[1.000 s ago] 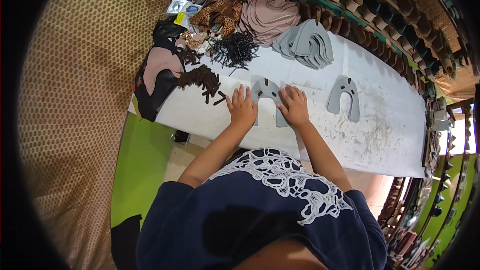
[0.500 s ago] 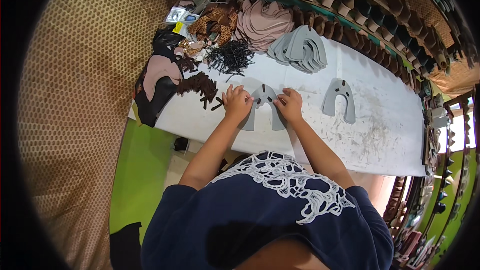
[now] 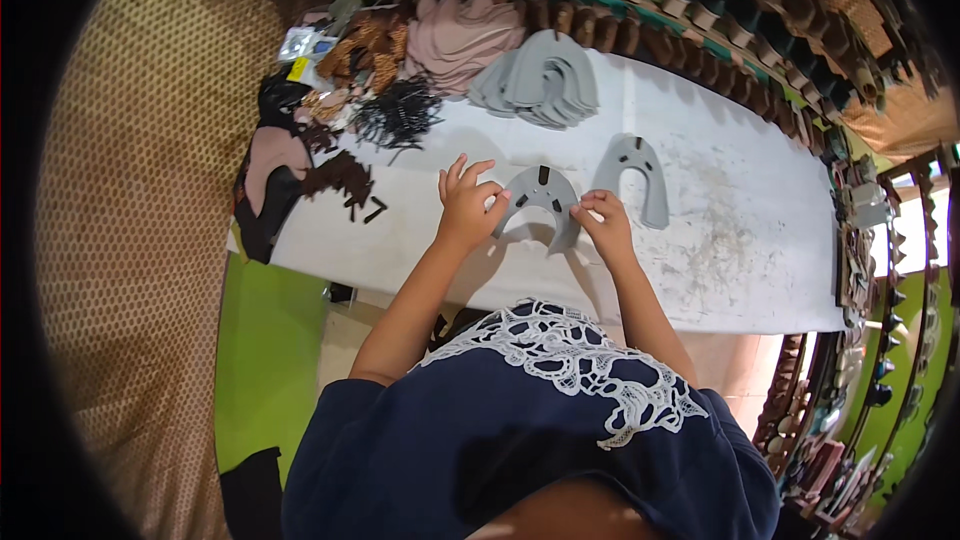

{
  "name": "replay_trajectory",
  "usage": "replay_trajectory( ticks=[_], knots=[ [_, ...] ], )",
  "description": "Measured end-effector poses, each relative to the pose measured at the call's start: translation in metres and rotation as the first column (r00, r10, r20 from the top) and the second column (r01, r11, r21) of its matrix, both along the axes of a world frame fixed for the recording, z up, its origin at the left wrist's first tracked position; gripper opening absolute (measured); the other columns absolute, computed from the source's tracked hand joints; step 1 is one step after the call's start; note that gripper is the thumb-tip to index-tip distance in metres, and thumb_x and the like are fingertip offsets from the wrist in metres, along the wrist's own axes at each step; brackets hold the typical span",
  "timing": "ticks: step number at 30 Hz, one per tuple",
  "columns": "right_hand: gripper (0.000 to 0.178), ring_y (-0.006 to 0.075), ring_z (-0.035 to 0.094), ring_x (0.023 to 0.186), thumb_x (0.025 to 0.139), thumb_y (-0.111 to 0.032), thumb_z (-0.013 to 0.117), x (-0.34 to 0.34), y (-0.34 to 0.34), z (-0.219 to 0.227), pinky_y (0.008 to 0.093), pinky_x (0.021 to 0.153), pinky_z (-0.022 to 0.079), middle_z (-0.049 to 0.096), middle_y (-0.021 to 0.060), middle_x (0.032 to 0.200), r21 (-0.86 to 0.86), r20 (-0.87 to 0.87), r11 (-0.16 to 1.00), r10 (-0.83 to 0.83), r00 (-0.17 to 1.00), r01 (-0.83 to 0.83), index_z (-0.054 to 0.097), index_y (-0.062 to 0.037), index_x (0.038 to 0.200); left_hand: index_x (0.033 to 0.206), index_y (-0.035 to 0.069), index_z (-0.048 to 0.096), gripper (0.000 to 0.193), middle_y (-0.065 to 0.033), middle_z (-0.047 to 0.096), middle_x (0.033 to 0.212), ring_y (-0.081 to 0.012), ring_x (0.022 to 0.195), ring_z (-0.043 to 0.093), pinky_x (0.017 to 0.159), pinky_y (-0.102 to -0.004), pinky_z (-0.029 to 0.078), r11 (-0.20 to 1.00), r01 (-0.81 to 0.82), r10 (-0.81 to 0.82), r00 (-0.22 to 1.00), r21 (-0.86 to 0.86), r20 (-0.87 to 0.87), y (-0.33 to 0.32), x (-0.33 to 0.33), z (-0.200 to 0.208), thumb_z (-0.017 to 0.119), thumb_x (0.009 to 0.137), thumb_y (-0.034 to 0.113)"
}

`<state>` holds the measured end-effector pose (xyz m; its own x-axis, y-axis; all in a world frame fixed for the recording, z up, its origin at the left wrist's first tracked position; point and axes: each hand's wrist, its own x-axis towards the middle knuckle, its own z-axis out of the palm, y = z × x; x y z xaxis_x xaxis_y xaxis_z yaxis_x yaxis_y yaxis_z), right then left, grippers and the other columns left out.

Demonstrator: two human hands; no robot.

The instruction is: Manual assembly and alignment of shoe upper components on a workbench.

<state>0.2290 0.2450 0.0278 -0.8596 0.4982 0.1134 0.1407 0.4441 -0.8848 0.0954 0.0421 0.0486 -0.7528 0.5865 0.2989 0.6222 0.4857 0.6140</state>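
Observation:
Between my hands is a grey U-shaped shoe upper piece (image 3: 522, 187) with small dark strips on its curved end. It is raised off the table and tilted, its shadow falling below. My left hand (image 3: 466, 212) pinches its left edge with thumb and index finger, the other fingers spread. At the right edge my right hand (image 3: 608, 229) grips it between thumb and fingertips. Just right of that hand, a similar grey piece with dark strips (image 3: 654, 190) lies on the white-covered table (image 3: 740, 270). A few loose dark strips (image 3: 375, 210) lie left of my left hand.
Behind my hands are a stack of grey pieces (image 3: 548, 75) and a pile of pink pieces (image 3: 465, 35). Black strips (image 3: 402, 115), brown strips (image 3: 338, 177) and leopard-print pieces (image 3: 370, 45) crowd the left end. Racks of shoes (image 3: 650, 10) line the far edge.
The grey piece between my hands has come up off the table and tilted; earlier it lay flat. My hands have risen with it. The whole view has shifted slightly.

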Motion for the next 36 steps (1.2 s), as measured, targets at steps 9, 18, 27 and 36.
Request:
replay_trajectory(
  ticks=[9, 18, 27, 36],
  knots=[
    [0.015, 0.0218, 0.053, 0.098, 0.074, -0.019, 0.072, 0.094, 0.092, 0.042, 0.0317, 0.086, 0.040, 0.059, 0.0070, 0.100, 0.082, -0.031, 0.984, -0.159, 0.987, 0.161, 0.067, -0.0055, 0.076, 0.076, 0.009, 0.067, 0.016, -0.0045, 0.053, 0.124, -0.0381, 0.128, 0.029, 0.104, -0.0492, 0.021, 0.975, 0.214, -0.218, 0.972, 0.054, 0.091, 0.114, 0.057, 0.010, 0.063, 0.079, 0.024],
    [0.028, 0.0290, 0.062, 0.083, 0.076, -0.034, 0.067, 0.014, 0.184, -0.023, 0.0354, 0.074, 0.047, 0.064, 0.0128, 0.084, 0.157, 0.344, 0.968, -0.237, 0.909, 0.193, 0.069, -0.0058, 0.076, 0.080, 0.011, 0.069, 0.020, -0.0030, 0.056, 0.121, -0.0368, 0.124, 0.035, 0.102, -0.0586, 0.018, 0.954, 0.043, -0.004, 0.991, -0.296, 0.132, 0.224, 0.009, -0.067, 0.061, 0.080, 0.029],
    [0.035, 0.0315, 0.057, 0.099, 0.077, -0.033, 0.065, 0.017, 0.187, -0.050, 0.0412, 0.081, 0.045, 0.060, 0.0117, 0.111, 0.598, 0.064, 0.770, -0.321, 0.945, 0.221, 0.066, -0.0084, 0.102, 0.111, 0.012, 0.061, 0.036, -0.0096, 0.045, 0.133, -0.0322, 0.129, 0.032, 0.104, -0.0613, 0.015, 0.917, -0.189, 0.177, 0.982, -0.352, -0.067, 0.236, 0.024, -0.070, 0.060, 0.081, 0.033],
    [0.057, 0.0249, 0.025, 0.136, 0.093, -0.044, 0.037, 0.010, 0.151, -0.067, 0.0548, 0.107, 0.018, 0.027, 0.0093, 0.147, 0.658, 0.364, 0.713, -0.022, 0.931, -0.241, 0.032, -0.0117, 0.140, 0.136, 0.008, 0.038, 0.057, -0.0110, 0.038, 0.141, -0.0253, 0.130, 0.035, 0.107, -0.0531, 0.020, 0.949, 0.115, -0.196, 0.944, -0.295, -0.263, 0.231, 0.051, -0.099, 0.049, 0.084, 0.029]
  ],
)
